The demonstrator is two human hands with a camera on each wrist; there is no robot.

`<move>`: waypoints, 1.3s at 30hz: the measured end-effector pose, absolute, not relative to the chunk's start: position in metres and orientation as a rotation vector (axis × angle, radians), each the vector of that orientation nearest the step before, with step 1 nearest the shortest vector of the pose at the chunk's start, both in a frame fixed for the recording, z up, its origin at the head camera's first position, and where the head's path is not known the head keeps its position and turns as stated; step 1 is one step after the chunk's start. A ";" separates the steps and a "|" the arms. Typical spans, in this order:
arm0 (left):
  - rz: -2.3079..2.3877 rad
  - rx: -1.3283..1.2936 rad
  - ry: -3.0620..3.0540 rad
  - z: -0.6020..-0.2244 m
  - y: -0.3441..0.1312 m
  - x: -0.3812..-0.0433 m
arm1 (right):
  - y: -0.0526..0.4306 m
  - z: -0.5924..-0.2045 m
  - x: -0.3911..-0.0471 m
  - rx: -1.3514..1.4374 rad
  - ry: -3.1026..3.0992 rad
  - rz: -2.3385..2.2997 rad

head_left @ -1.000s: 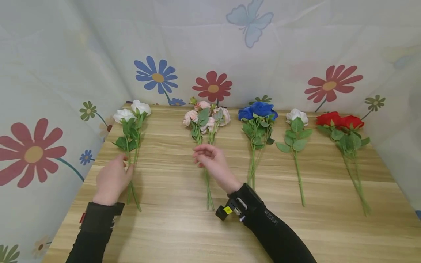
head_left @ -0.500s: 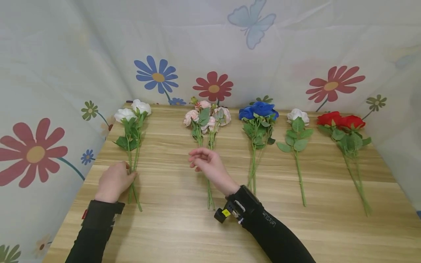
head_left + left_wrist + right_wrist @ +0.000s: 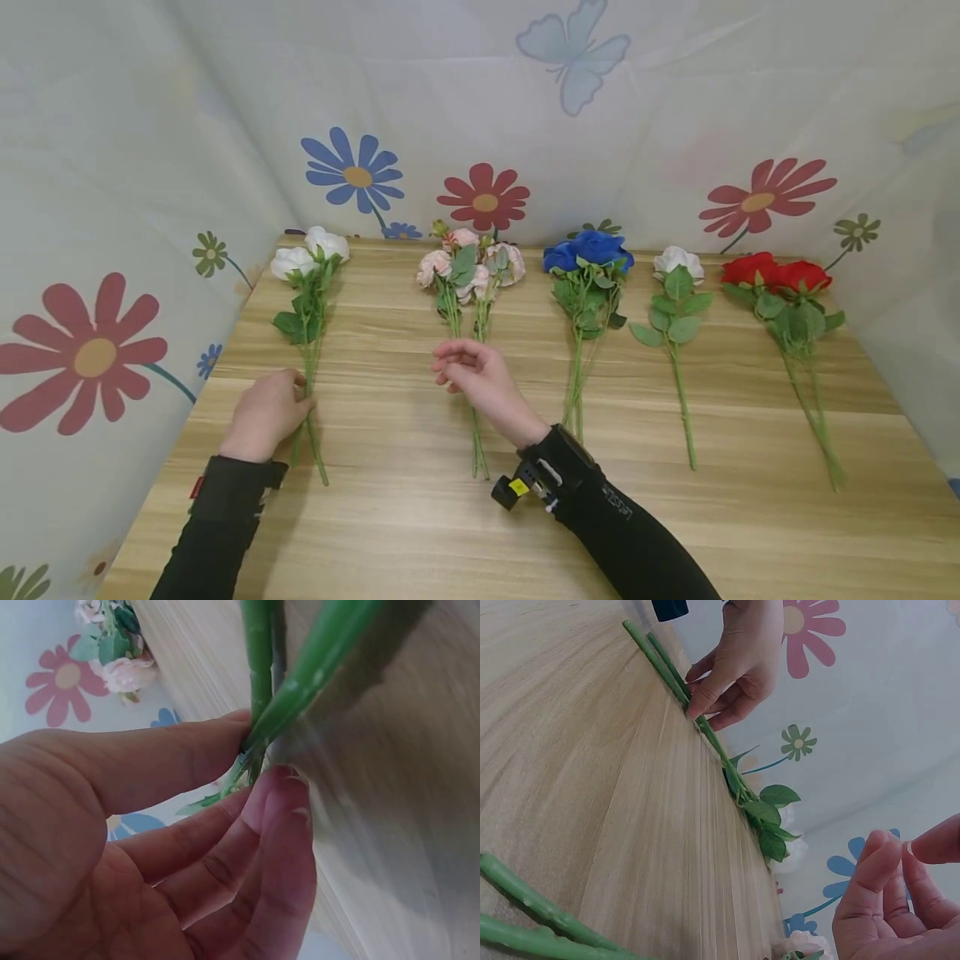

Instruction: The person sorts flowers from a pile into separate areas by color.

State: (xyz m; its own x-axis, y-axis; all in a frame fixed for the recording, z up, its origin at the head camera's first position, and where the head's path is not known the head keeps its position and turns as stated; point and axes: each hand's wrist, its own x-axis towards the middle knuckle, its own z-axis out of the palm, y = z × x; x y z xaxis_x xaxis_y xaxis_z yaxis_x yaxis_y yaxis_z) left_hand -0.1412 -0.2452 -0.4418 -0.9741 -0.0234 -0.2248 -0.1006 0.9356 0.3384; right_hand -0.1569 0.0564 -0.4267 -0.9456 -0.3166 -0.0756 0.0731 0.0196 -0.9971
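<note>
At the table's left, two white roses (image 3: 293,262) lie with their green stems toward the front. My left hand (image 3: 267,412) pinches these stems between thumb and fingertips. Up close in the left wrist view, the stems (image 3: 259,671) cross right at the fingertips. My right hand (image 3: 480,377) hangs over the stems of the pale pink flowers (image 3: 465,262), its fingers loosely curled and holding nothing. In the right wrist view the thumb of that hand (image 3: 900,900) comes close to the fingertips, and whether they touch I cannot tell.
Further right along the wooden table (image 3: 420,542) lie blue roses (image 3: 592,252), a single white rose (image 3: 678,265) and red roses (image 3: 776,273). A flower-printed cloth (image 3: 637,100) stands behind the table and along its sides.
My left hand has slid down the white roses' stems, and those roses have shifted slightly to the right. The right hand has moved a little left and toward the front.
</note>
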 end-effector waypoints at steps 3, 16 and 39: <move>0.537 -0.071 2.884 -0.441 -0.243 -0.140 | 0.057 -0.427 -0.157 -0.254 2.027 -2.003; 0.611 -0.036 2.957 -0.440 -0.243 -0.134 | 0.062 -0.428 -0.156 -0.254 2.045 -1.999; 1.369 -0.004 2.352 -0.453 -0.241 -0.135 | 0.066 -0.432 -0.154 -0.262 2.046 -1.998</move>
State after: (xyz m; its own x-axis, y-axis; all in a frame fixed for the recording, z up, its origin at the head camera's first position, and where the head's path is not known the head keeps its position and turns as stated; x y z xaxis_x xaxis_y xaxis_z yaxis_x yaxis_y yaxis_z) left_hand -0.1348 -0.2407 -0.4528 -0.9132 0.2029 -0.3535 -0.2072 0.5158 0.8313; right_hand -0.1536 0.0664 -0.4318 -0.9475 -0.3130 -0.0656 0.0582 0.0330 -0.9978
